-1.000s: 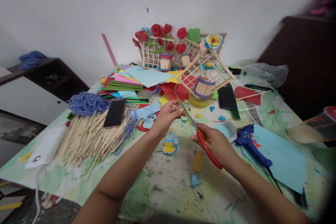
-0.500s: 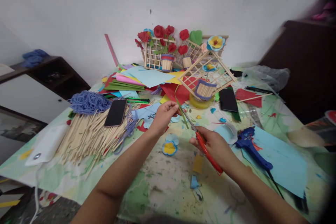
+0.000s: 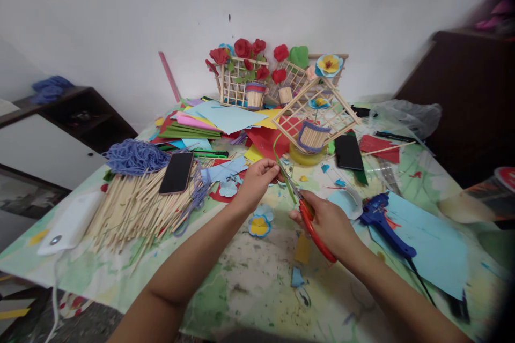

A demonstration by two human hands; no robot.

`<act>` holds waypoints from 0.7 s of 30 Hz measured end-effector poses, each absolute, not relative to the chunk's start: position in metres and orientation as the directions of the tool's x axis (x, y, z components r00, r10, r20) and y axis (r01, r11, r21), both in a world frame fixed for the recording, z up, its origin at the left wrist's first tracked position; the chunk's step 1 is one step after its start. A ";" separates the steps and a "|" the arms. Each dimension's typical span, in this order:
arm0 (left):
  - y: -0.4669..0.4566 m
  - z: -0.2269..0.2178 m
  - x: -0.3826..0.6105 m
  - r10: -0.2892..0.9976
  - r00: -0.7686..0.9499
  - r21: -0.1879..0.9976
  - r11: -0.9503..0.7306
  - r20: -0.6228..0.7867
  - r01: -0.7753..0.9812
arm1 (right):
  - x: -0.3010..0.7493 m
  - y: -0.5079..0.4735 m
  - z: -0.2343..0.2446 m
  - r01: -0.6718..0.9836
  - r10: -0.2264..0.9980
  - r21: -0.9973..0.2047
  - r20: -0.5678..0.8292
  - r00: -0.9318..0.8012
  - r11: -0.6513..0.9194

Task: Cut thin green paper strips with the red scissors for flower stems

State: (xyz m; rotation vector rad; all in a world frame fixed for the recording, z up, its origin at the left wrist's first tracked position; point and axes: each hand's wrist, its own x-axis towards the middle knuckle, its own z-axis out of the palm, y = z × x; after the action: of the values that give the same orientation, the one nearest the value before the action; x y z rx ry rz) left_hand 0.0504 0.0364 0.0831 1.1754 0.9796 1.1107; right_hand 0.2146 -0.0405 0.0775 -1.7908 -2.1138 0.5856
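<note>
**Change.** Over the last second the left hand (image 3: 255, 181) has dropped slightly and drawn in towards the right hand (image 3: 330, 222). The strip (image 3: 277, 156) now hangs lower, with its lower end past the blades of the scissors (image 3: 306, 211). The blades lie close along the strip, just beside the left fingertips. By the look of it, the cutting of the strip is under way and not finished, as the strip is still in one piece.

**Grip.**
- Left hand: thumb and fingers pinched together on the strip near its middle.
- Right hand: closed through the red scissor handles. Whether the blades are parted or shut cannot be told.

**Strip.** Narrow green paper, thin and limp, held in the air above the table (image 3: 257, 278). It curls upward above the pinch and tapers downward below it.

**Nearby.**
- A blue and yellow flower (image 3: 259, 225) lies flat on the table below and between the hands.
- A blue glue gun (image 3: 382, 220) lies just right of the right hand, partly on a blue sheet (image 3: 430, 241).
- A heap of sticks (image 3: 137, 206) lies well to the left, with a phone (image 3: 176, 172) on top and blue yarn (image 3: 134, 156) behind it.
- A stick frame (image 3: 317, 112) stands tilted beyond the hands.
</note>
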 end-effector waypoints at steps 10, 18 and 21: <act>0.035 0.084 0.050 0.977 0.212 0.987 0.044 -0.011 -0.152 | 0.214 -0.041 0.076 0.849 0.982 -0.510 -0.041 -0.185 0.138; 0.036 0.084 0.051 0.976 0.215 0.982 0.070 -0.030 -0.178 | 0.213 -0.040 0.073 0.821 0.979 -0.552 -0.040 -0.200 0.145; 0.038 0.083 0.049 0.976 0.215 0.977 0.082 -0.039 -0.195 | 0.214 -0.040 0.073 0.805 0.979 -0.575 -0.033 -0.203 0.148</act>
State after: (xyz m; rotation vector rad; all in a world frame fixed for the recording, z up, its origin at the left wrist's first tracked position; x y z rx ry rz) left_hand 0.0491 0.0376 0.0834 1.1093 0.9363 1.1006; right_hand 0.2136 -0.0402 0.0727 -1.7129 -2.0822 0.6896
